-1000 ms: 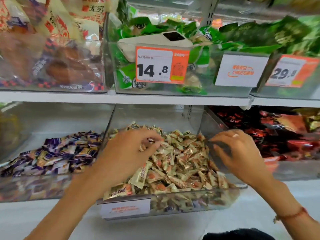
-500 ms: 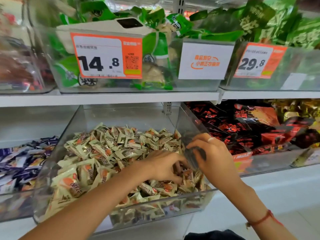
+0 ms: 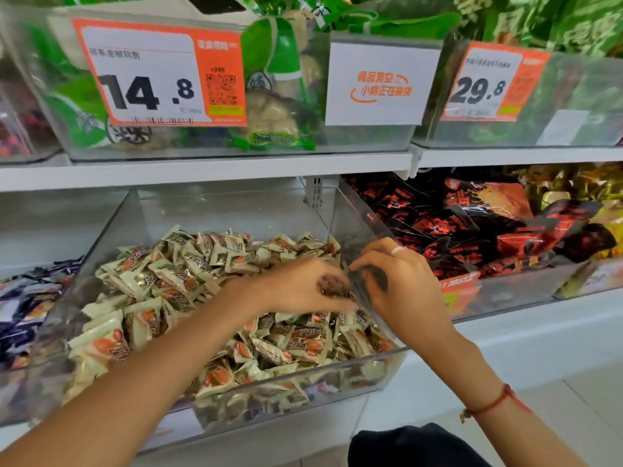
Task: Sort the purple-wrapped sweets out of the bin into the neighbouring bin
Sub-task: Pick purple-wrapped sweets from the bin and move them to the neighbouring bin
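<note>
Left hand (image 3: 300, 286) digging curled among cream-wrapped sweets (image 3: 161, 284), its grip's contents hidden; right hand (image 3: 391, 281) pinching the clear bin's right wall (image 3: 357, 227).

Two hands (image 3: 303, 284), two price tags (image 3: 161, 74), four clear bins (image 3: 236, 210).

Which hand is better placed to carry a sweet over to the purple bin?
Left. The left hand works inside the cream-sweet bin, nearer the purple-sweet bin; the right hand grips the far wall.
</note>
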A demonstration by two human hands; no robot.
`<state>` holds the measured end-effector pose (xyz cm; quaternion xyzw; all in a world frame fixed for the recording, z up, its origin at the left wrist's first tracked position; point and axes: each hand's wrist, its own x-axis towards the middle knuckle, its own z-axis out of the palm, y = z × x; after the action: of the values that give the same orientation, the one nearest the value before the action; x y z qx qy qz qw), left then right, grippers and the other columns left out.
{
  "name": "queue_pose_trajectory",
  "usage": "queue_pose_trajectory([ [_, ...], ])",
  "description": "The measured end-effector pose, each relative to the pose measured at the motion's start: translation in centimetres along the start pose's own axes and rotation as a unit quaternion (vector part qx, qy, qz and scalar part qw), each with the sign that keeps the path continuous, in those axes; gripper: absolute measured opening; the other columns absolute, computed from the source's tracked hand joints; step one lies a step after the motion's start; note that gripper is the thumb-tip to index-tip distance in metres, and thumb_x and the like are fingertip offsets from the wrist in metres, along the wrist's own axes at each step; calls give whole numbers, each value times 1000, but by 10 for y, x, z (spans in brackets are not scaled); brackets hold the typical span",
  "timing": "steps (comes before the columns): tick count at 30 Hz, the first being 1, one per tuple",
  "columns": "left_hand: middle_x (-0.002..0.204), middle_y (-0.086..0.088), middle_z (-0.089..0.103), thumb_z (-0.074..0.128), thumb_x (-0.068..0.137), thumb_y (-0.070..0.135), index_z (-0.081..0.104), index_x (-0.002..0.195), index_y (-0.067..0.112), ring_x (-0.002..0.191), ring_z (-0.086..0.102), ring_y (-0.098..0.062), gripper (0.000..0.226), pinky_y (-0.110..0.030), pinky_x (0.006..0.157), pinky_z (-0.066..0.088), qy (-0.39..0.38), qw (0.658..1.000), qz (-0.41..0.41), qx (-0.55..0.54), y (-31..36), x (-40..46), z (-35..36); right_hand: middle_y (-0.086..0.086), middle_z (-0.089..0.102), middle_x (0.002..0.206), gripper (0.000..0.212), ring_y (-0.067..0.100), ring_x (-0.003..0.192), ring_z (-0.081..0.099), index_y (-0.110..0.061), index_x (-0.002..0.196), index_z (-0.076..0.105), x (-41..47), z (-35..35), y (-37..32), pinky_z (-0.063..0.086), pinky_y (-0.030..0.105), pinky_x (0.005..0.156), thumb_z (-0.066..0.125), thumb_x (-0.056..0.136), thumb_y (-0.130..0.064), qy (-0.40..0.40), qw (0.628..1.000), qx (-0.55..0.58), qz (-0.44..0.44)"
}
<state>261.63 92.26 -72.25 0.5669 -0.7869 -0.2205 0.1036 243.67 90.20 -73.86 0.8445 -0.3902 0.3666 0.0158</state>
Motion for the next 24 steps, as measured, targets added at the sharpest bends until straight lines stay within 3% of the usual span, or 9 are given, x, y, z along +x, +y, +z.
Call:
queue_pose_trajectory([
  [2,129,6,57,63,80,59,46,132,37,112,56,-15,60,-35,94,47,-78,996,0,33,2,9,14,3,64,94,18,27,73,61,-16,86,73,0,0,0,49,37,71,66,80,0,1,1000,2,2],
  [7,120,4,59,72,79,42,53,131,33,115,53,-15,57,-35,97,45,-41,998,-14,-46,-6,18,14,4,64,95,17,27,71,60,-15,87,72,0,0,1,50,37,70,65,81,-1,-1,1000,-3,-5],
  [12,132,-8,53,72,82,27,50,134,24,122,52,-16,57,-34,104,40,14,985,-42,-165,-22,9,-10,3,65,94,17,25,67,58,-16,87,72,0,2,1,42,30,68,64,82,-1,4,1000,-6,-1],
  [17,145,4,42,69,85,26,52,132,28,134,38,-17,50,-32,111,29,37,987,-55,-148,-36,4,-25,1,65,94,22,25,69,58,-18,86,72,1,2,-1,45,35,74,66,79,2,4,1000,-15,-2],
  [21,131,7,56,71,83,23,58,121,29,120,50,-9,40,-30,104,36,89,988,-57,-109,-41,-7,-30,1,68,99,17,30,100,58,-19,88,74,3,-8,-5,34,47,100,69,77,-6,50,986,-147,-63],
  [24,115,18,60,76,79,23,62,109,33,106,54,4,35,-24,100,41,105,983,-41,-144,-43,-21,-30,2,67,95,12,28,98,54,-16,86,73,8,-11,-9,38,38,87,73,75,-11,16,970,-201,-135],
])
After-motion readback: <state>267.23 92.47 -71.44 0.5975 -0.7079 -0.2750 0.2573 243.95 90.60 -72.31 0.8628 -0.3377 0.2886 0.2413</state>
